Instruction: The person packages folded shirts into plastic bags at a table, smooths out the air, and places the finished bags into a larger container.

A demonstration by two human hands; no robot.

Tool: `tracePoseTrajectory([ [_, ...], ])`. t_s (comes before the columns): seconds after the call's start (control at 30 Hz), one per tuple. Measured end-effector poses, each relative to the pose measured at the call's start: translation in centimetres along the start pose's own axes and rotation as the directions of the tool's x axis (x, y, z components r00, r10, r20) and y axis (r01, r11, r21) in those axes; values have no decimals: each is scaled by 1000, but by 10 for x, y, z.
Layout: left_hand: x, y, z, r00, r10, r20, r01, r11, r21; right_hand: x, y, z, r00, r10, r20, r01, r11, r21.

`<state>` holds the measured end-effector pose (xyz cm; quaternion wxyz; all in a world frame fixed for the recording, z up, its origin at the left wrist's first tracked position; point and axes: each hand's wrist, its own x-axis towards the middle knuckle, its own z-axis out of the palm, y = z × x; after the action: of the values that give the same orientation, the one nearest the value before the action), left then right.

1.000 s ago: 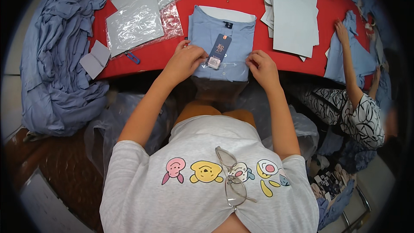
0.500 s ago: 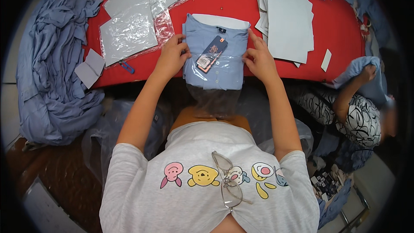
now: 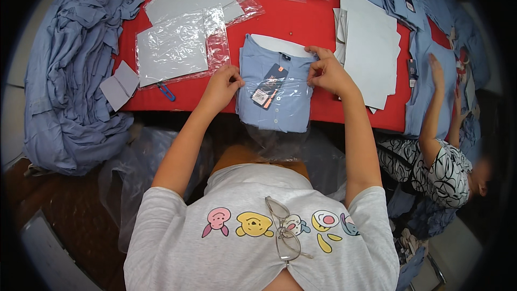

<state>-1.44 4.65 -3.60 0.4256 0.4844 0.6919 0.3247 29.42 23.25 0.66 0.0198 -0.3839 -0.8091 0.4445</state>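
both hands, left [image 3: 222, 85] & right [image 3: 327, 73], pinching glossy clear bag [image 3: 280, 97] round folded soft blue shirt [image 3: 274, 109] w/ card tag, on red bench [image 3: 285, 21]; flat grey boards [image 3: 371, 54] beside.

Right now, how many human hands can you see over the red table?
3. The left hand and right hand grip the folded blue shirt in its clear plastic bag; a co-worker's hand presses blue cloth at right. Their other hand may be hidden.

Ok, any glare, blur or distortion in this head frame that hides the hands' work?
Head view: sharp, evenly lit; fisheye bends the red table edge, corners black. Mild glare on the clear bag over the folded blue shirt; left hand and right hand stay clear.
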Motion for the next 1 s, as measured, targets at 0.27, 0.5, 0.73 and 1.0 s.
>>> tracePoseTrajectory([
  [0.27,59,53,-30,866,181,466,-464,639,614,-9,0,1,996,18,-89,-27,993,-112],
  [0.5,86,63,-18,751,92,654,-565,603,563,-35,8,16,985,-17,-172,-11,988,-156],
  [0.73,56,56,-24,717,104,689,-589,619,520,-71,-5,62,967,22,-256,-46,995,-91],
  [1.0,60,40,-19,771,226,596,-613,520,595,-72,6,74,938,21,-345,-82,983,-165],
])
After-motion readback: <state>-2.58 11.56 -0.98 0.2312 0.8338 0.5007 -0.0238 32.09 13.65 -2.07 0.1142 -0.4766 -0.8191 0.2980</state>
